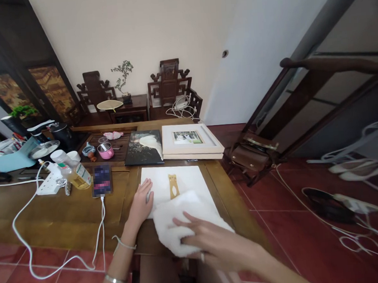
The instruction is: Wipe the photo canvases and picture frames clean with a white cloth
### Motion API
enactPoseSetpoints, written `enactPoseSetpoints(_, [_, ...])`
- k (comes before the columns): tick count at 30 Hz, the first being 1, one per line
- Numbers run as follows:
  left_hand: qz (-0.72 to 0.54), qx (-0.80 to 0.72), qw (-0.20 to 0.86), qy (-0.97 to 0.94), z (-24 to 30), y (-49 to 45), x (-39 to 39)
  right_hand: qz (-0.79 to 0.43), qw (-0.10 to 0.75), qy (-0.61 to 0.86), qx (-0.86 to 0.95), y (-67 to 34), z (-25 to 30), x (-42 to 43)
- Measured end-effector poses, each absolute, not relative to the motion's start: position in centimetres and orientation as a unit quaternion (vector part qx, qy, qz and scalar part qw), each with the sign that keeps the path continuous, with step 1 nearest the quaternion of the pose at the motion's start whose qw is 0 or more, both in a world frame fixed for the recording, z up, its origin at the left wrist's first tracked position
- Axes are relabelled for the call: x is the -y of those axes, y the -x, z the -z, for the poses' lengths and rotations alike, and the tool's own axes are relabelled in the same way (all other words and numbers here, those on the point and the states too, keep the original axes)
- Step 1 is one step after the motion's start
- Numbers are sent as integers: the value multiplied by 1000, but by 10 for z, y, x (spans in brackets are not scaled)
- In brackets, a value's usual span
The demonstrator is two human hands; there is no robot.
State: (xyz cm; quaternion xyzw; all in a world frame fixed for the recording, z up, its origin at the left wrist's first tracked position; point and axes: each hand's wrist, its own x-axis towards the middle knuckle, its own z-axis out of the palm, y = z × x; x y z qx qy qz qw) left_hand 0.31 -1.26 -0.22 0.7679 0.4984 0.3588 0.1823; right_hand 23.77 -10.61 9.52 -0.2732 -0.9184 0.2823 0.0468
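A white canvas picture (185, 181) with a small tan figure lies flat on the wooden table (67, 210). My left hand (141, 205) rests on the picture's left edge, fingers stretched out flat. My right hand (212, 241) presses a white cloth (178, 215) onto the picture's near part, fingers spread over the cloth.
Behind the picture lie a dark print (144, 146) and a stack of white frames (190, 141). A phone (101, 181) with a white cable, a power strip (49, 182), a bottle (72, 170) and tea things sit at left. A brown bag (251, 156) stands right of the table.
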Motion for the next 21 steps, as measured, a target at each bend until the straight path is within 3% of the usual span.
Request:
enactPoseSetpoints(3, [-357, -499, 185, -767, 4, -3, 12, -279, 34, 349, 894, -250, -100, 77])
enactPoseSetpoints(8, [-383, -499, 218, -746, 0, -4, 13, -171, 103, 412, 889, -236, -75, 12])
enactPoseSetpoints(12, [-428, -502, 288, -695, -13, -3, 16, -83, 105, 459, 878, -196, -55, -4])
enactPoseSetpoints(15, [-457, -511, 324, -652, -21, -2, 18, -68, 95, 388, 914, -176, -55, 16])
enactPoseSetpoints(21, [-450, -519, 304, -660, -21, -5, 21, -174, 56, 238, 954, -196, -93, 78])
